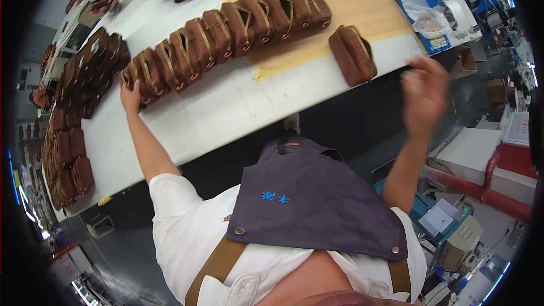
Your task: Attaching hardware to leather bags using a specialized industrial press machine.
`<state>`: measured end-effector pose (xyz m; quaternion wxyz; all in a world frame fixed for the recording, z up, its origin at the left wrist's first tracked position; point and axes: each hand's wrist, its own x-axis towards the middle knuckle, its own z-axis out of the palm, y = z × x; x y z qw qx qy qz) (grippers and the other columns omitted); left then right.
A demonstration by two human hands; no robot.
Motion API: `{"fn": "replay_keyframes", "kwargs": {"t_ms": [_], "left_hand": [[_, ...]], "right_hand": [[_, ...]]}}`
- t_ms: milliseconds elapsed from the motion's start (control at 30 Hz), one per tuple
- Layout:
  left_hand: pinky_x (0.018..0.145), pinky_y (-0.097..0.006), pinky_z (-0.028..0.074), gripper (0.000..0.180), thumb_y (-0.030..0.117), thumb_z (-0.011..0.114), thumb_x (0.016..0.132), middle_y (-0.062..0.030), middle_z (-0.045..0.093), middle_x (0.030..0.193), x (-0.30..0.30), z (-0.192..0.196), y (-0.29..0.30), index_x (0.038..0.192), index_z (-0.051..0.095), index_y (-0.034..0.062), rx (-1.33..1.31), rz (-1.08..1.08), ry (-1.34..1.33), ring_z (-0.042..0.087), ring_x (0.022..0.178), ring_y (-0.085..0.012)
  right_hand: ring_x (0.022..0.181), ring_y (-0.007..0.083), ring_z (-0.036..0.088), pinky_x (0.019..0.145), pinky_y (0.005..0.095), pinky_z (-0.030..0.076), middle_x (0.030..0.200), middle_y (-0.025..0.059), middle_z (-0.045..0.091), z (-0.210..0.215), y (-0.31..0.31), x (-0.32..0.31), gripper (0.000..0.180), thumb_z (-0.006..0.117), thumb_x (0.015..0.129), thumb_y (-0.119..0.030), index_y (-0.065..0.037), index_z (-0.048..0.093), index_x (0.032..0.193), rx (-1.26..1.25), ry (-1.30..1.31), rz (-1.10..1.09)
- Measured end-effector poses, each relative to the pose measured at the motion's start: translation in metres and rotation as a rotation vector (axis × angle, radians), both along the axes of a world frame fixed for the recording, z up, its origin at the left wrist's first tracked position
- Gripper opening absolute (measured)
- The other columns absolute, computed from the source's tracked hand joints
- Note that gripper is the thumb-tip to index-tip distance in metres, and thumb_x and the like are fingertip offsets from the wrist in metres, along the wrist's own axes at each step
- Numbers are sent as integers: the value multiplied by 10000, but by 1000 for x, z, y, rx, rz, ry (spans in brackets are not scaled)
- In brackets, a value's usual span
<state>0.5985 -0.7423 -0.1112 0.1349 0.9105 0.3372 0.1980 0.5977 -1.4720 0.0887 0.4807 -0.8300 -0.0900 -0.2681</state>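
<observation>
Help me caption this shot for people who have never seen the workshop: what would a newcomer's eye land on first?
First, the long curved row of brown pouches with gold zips, standing side by side across the white table. The left hand rests at the row's near end, while the right hand, blurred, is raised off the table's edge beside a single brown pouch. More pouches are stacked at the table's left end.
</observation>
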Motion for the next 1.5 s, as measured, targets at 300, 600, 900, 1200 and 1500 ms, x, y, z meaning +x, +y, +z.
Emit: {"fn": "replay_keyframes", "kwargs": {"t_ms": [300,600,900,1200,1500], "left_hand": [[1011,-423,407,799,542,588,802,-258,546,1287,37,-4,1,1341,463,-35,-174,127,413,513,1213,-395],[893,-393,476,638,384,678,786,-214,652,1119,49,-20,44,1225,558,-63,-339,-1,395,622,1057,-321],[774,-389,495,398,125,598,692,-237,688,934,82,-24,-17,1017,635,-102,-438,88,111,663,847,-336],[785,-420,500,371,106,571,653,-238,692,843,81,-20,-79,951,673,-91,-271,-64,192,674,818,-359],[821,-435,495,421,262,640,712,-261,674,912,105,14,-257,972,659,-68,-295,-357,282,645,906,-407]], "right_hand": [[903,366,580,802,454,477,913,159,644,-152,-15,103,320,653,773,-191,-50,606,1056,-562,652,-185],[789,341,592,714,454,479,882,132,568,-155,-5,261,129,543,793,-85,-64,564,918,-649,50,-331],[816,246,631,721,361,473,901,111,641,-240,103,304,261,568,839,-204,-21,564,1025,-1026,399,-319],[802,251,629,718,345,491,914,130,618,-226,77,275,174,570,797,-117,-25,594,943,-992,356,-130],[774,276,640,677,394,521,823,120,625,-232,-109,299,97,528,821,-103,-70,619,818,-897,166,-193]]}}
